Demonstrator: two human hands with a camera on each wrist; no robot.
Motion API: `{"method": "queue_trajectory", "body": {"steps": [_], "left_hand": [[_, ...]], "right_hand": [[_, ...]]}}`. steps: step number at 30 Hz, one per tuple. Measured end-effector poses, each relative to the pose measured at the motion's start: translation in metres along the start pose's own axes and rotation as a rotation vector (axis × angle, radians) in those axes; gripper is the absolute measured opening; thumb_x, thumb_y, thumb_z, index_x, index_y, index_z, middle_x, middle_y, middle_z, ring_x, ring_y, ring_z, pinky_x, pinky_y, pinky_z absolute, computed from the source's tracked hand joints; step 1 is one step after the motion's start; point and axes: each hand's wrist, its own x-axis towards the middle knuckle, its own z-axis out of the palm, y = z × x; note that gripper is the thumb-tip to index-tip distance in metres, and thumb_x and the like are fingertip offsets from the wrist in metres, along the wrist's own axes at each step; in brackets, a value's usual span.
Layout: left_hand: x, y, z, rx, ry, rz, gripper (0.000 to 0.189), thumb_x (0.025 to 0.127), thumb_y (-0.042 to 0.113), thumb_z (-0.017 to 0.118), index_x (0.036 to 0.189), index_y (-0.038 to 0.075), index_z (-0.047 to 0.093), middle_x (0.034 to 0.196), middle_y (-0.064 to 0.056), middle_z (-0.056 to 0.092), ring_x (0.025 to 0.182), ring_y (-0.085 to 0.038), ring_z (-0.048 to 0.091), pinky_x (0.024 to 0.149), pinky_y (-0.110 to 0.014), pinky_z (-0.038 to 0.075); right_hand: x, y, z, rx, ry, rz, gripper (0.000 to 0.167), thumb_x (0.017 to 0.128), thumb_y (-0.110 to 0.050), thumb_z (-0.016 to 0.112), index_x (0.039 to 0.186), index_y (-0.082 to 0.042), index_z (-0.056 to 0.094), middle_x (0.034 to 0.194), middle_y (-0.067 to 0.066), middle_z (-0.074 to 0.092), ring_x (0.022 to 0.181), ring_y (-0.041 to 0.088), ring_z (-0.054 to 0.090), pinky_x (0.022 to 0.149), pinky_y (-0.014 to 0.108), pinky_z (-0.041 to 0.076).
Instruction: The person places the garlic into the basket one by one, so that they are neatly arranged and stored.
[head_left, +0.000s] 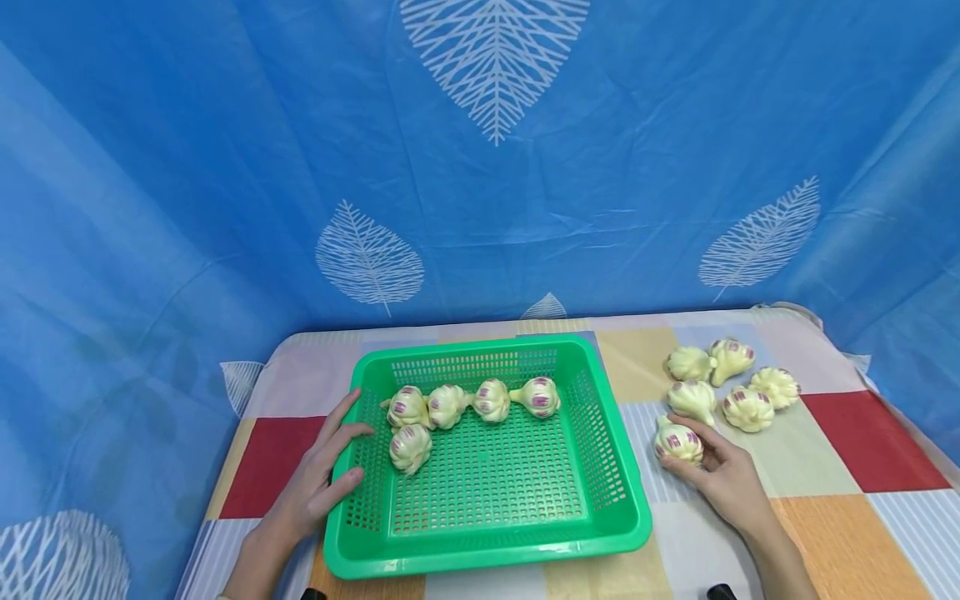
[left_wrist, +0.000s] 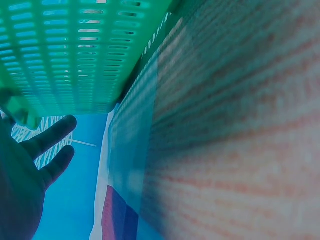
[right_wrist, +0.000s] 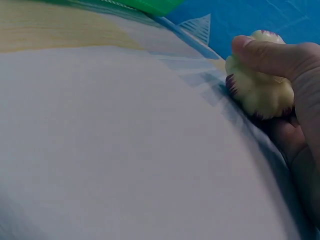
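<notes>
At the right, my right hand (head_left: 720, 467) holds a garlic bulb (head_left: 678, 442) with purple streaks between thumb and fingers. The right wrist view shows the thumb across this bulb (right_wrist: 262, 92). My left hand (head_left: 318, 475) is at the left rim of a green plastic basket (head_left: 487, 562). Its fingers are spread and fairly straight, with fingertips and thumb reaching to the rim. In the left wrist view, extended fingers (left_wrist: 52, 142) show beside the basket's perforated wall (left_wrist: 75, 60). Inside the basket, several garlic bulbs (head_left: 447, 406) form a row along the back, with one bulb (head_left: 411, 448) in front at the left.
More garlic bulbs (head_left: 748, 408) lie grouped on the table at the right, just beyond my right hand. A patchwork-patterned cloth (head_left: 817, 467) covers the table. Blue curtain (head_left: 570, 250) with white leaf prints hangs behind and at both sides.
</notes>
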Motion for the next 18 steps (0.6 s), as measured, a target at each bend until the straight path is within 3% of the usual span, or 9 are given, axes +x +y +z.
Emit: {"method": "queue_trajectory", "body": {"steps": [7,12,18], "left_hand": [[0.000,-0.001,0.000,0.009,-0.002,0.016,0.043,0.086,0.018,0.057,0.127,0.008,0.057,0.165,-0.011,0.018,0.143,-0.027,0.027,0.085,-0.037,0.057],[0.001,-0.002,0.001,0.018,0.002,0.024,0.042,0.085,0.018,0.057,0.126,0.008,0.058,0.165,-0.011,0.018,0.144,-0.024,0.027,0.086,-0.038,0.056],[0.001,-0.003,0.000,0.020,0.004,0.019,0.042,0.085,0.018,0.057,0.126,0.008,0.059,0.165,-0.010,0.019,0.145,-0.023,0.027,0.087,-0.038,0.056]], "right_hand": [[-0.001,0.002,-0.002,0.065,0.026,0.010,0.060,0.079,0.007,0.081,0.135,0.006,0.058,0.125,-0.011,0.065,0.101,-0.001,0.064,0.080,0.014,0.051],[-0.003,0.000,-0.002,0.167,0.039,0.014,0.060,0.078,0.014,0.078,0.134,0.011,0.056,0.126,-0.008,0.066,0.104,0.000,0.063,0.083,0.014,0.050],[0.001,-0.016,-0.008,0.305,0.024,-0.059,0.059,0.076,0.022,0.074,0.131,0.017,0.053,0.126,-0.002,0.067,0.102,0.002,0.065,0.081,0.015,0.052]]}}
